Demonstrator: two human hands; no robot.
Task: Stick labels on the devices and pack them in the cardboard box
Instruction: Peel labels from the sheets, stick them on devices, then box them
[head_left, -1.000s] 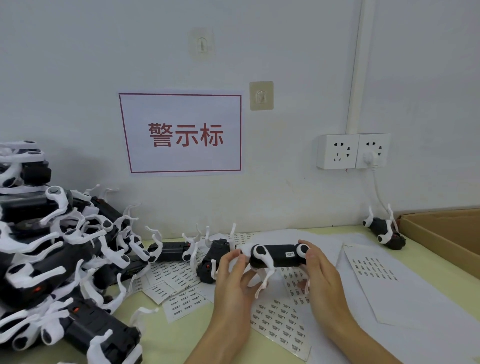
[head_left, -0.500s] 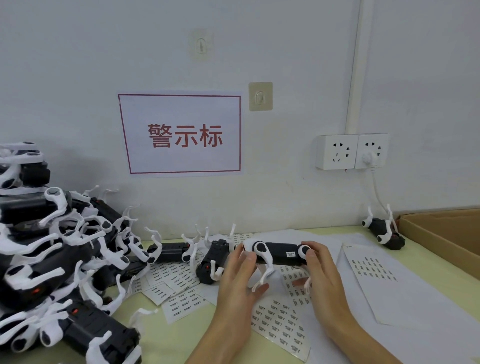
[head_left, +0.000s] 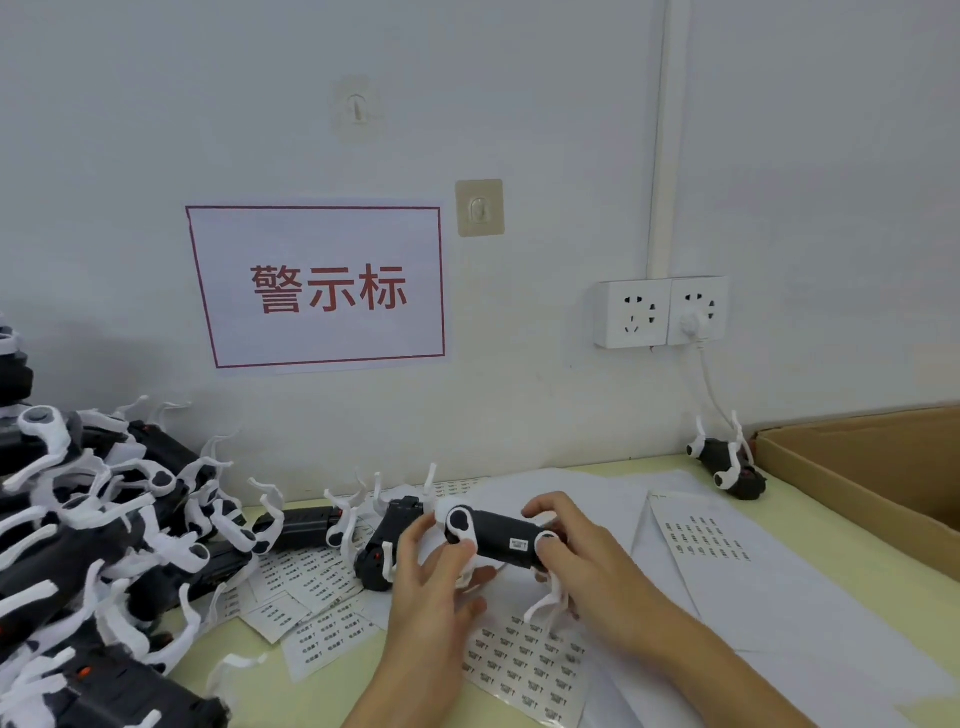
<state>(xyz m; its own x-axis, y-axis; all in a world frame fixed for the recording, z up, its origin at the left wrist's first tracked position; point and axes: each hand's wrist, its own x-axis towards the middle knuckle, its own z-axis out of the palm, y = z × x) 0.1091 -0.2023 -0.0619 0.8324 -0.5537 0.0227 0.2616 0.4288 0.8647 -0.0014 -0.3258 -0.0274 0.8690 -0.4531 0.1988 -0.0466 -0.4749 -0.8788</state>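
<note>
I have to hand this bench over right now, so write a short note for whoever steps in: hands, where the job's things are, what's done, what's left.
Left hand and right hand both grip one black-and-white device above the label sheets; a small white label already shows on its side.
Cardboard box sits at the right edge; its inside is not visible.
One device lies beside the box; a large pile of devices waits on the left.
Done: held device looks labelled.
Left: pack it in the box, then label and pack the rest.

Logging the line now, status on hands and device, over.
Left hand and right hand both grip the device, small label on it. Cardboard box at right, path clear.
</note>
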